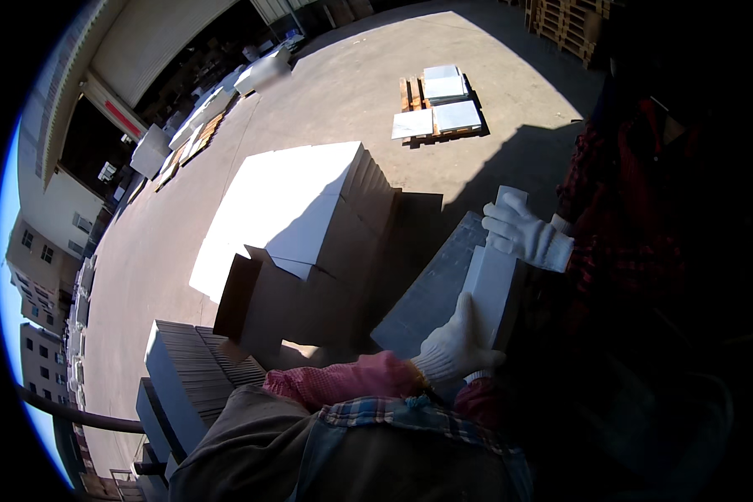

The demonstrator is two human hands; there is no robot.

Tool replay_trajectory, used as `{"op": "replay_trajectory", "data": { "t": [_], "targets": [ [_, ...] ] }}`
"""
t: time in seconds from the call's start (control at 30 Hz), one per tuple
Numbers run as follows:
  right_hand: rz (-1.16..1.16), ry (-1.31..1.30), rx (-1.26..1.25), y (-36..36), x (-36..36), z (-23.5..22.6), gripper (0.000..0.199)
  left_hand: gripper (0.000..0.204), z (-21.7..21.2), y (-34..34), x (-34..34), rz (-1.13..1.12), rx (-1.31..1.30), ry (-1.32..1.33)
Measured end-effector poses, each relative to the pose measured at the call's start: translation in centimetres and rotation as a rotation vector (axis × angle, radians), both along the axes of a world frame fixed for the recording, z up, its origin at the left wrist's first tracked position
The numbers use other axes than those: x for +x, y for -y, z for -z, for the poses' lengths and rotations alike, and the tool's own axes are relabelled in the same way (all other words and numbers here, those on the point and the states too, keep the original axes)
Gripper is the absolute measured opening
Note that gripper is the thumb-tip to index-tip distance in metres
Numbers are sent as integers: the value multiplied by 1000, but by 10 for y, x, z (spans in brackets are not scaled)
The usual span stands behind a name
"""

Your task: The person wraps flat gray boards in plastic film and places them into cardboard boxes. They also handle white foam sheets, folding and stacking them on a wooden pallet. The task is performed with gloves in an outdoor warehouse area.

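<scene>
My left hand (pixel 453 345), in a white knit glove below a pink sleeve, grips the near end of a long, narrow white block (pixel 487 284). Its thumb lies along the block's top. My right hand is mostly hidden behind the left one; a maroon sleeve (pixel 480 403) and white cuff show there. At the far end of the block, a co-worker's white-gloved hand (pixel 523 234) rests on top, its fingers spread toward the left. The co-worker wears red plaid sleeves. A grey flat board (pixel 431 289) lies along the block's left side.
A large white-topped stack (pixel 280 213) stands ahead left, with an open cardboard box (pixel 268 293) against its near side. Close by at left are upright thin slabs (pixel 194 368). A pallet with pale slabs (pixel 435 107) lies farther off. Deep shadow hides the right side.
</scene>
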State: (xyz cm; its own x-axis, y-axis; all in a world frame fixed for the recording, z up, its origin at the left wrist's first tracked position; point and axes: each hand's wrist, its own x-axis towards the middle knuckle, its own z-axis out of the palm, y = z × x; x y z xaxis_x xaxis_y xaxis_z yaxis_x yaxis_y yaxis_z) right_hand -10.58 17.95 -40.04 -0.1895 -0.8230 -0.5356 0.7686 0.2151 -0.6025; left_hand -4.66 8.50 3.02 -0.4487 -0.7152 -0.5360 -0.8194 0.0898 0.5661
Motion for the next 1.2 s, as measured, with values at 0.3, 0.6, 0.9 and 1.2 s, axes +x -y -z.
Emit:
{"op": "replay_trajectory", "data": {
  "t": [0.3, 0.6, 0.9, 1.2],
  "targets": [
    [171, 161, 43, 18, 6, -29, 45, 105, 17, 1, -14, 138, -177, 76],
    [300, 169, 34, 28, 9, -25, 54, 105, 13, 10, -9, 157, -205, 117],
    [401, 142, -1, 47, 29, -37, 63, 85, 28, 60, 77, 5, -69, -68],
    [689, 212, -47, 65, 73, -92, 72, 66, 125, 170, 205, -103, 658, -722]
  ]
}}
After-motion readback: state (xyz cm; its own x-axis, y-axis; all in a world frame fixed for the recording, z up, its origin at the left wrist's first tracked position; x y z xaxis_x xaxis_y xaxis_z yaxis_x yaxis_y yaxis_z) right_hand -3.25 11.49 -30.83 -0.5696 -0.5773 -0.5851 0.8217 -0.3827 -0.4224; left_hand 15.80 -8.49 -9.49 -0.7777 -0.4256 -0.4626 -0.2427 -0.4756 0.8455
